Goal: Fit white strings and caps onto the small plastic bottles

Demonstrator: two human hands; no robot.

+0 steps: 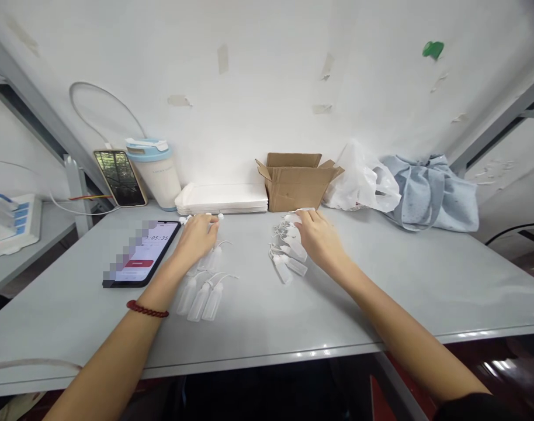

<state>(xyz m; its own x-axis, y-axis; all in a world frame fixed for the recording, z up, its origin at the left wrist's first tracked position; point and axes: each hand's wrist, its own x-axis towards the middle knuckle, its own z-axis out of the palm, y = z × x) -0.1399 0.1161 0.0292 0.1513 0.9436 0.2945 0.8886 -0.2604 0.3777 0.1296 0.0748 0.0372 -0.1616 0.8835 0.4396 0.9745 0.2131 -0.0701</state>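
Observation:
My left hand (198, 235), fingers curled down, is over small white caps (221, 217) at the back of the table; what it grips is hidden beneath it. Below it on the table lie translucent small squeeze bottles (213, 301) with thin tubes on their necks, set roughly side by side. My right hand (318, 237) has its fingers closed at the far end of a loose pile of similar squeeze bottles (282, 269). A white bottle (292, 218) shows at its fingertips, partly covered.
A phone with a running timer (139, 254) lies on the left of the grey table (337, 318). Along the wall stand another phone (120, 178), a tumbler (157, 175), a white stack (223, 197), an open cardboard box (297, 187), a plastic bag (361, 178) and a blue cloth bag (433, 193).

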